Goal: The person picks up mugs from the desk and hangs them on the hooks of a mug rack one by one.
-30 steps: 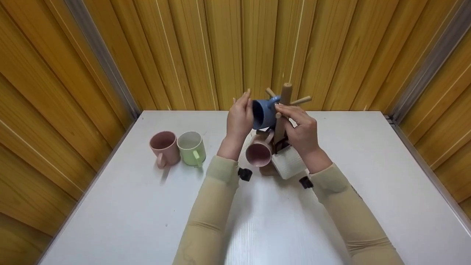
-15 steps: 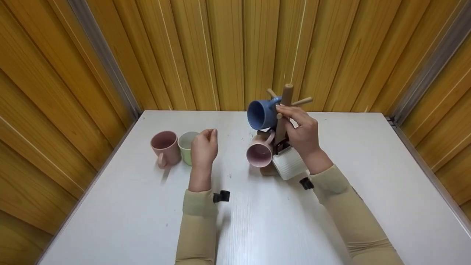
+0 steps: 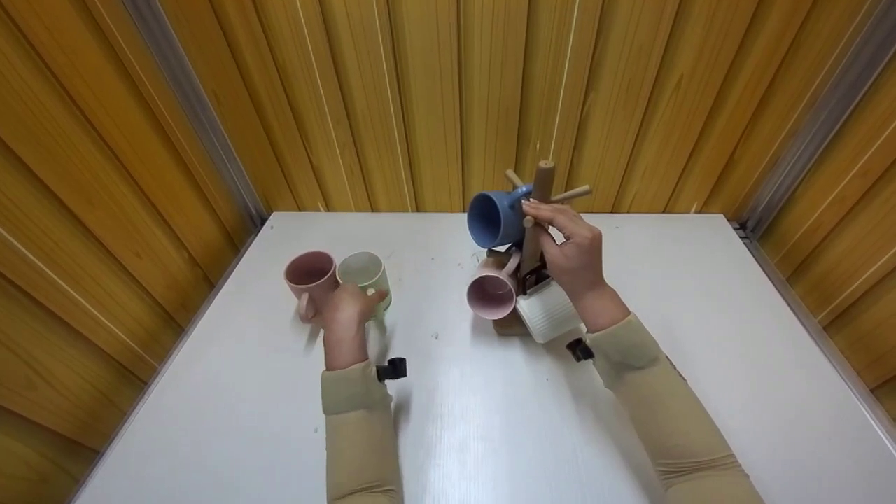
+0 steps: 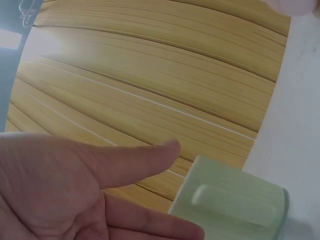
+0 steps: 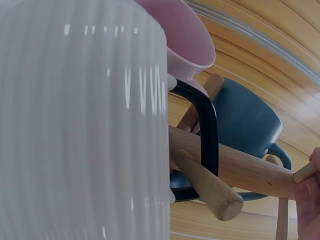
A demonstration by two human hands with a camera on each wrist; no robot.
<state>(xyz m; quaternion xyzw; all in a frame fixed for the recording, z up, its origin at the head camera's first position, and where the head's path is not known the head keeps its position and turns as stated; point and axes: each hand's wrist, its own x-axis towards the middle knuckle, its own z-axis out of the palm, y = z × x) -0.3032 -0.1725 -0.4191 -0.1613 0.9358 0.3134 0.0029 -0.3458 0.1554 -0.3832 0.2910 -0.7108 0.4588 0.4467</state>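
Observation:
My left hand (image 3: 346, 308) is over the front of a pale green mug (image 3: 362, 266), close to its handle. In the left wrist view the thumb and fingers are spread straight, with the green mug (image 4: 225, 200) just beyond the fingertips. My right hand (image 3: 574, 248) grips the post of a wooden mug tree (image 3: 544, 183) near an upper peg. A blue mug (image 3: 514, 220) hangs on its side from the tree's upper left. Lower down hang a light pink mug (image 3: 492, 299) and a ribbed white mug (image 3: 549, 311) with a dark handle (image 5: 207, 125).
A dusky pink mug (image 3: 308, 269) stands upright just left of the green one. Everything is on a white table (image 3: 462, 420), backed by yellow wood-panelled walls (image 3: 420, 105). Two bare upper pegs (image 3: 574, 192) stick out of the tree.
My left hand has left the blue mug and moved left and down to the green mug, its fingers now spread. The right hand has stayed on the mug tree.

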